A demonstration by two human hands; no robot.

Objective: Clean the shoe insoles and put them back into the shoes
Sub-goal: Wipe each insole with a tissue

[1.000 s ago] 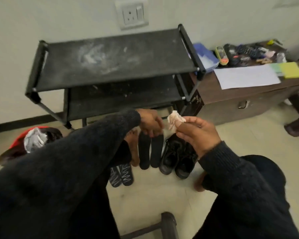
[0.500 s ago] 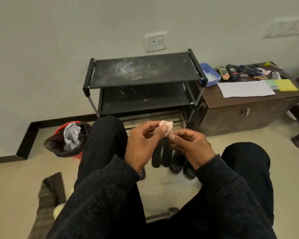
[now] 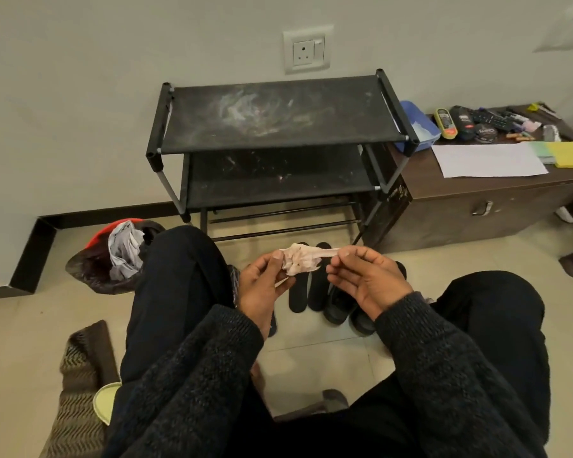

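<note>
Both hands are raised between the person's knees and pull a crumpled pale tissue (image 3: pixel 300 262) between them. The left hand (image 3: pixel 264 285) pinches the bunched end with thumb and fingertips; the right hand (image 3: pixel 366 279) pinches the thin stretched end, its other fingers loosely curled.

Directly below the hands, on the floor, lie 2 black insoles (image 3: pixel 308 292) side by side, toes pointing to the shoe rack. Just right of them stand 2 black shoes (image 3: pixel 343 307), largely hidden by the right hand and wrist. Another patterned insole (image 3: pixel 235 279) shows only as a sliver behind the left hand and left knee.

The black shoe rack (image 3: pixel 275 127) stands against the wall, its 2 fabric shelves dusty with pale smears. Left of it, partly behind the left knee, a red bin with a black liner (image 3: pixel 106 262) holds crumpled paper. At the right a dark wooden desk (image 3: pixel 477 203) carries a white sheet (image 3: pixel 487 160), yellow and green pads (image 3: pixel 568 155), several remote controls (image 3: pixel 477 122) and a blue container (image 3: pixel 417 127). A striped mat (image 3: pixel 80 391) lies at the lower left.

The floor (image 3: pixel 328 352) is pale tile; the wall is plain, with a socket plate (image 3: pixel 306 52) above the rack and a dark skirting along its base.
</note>
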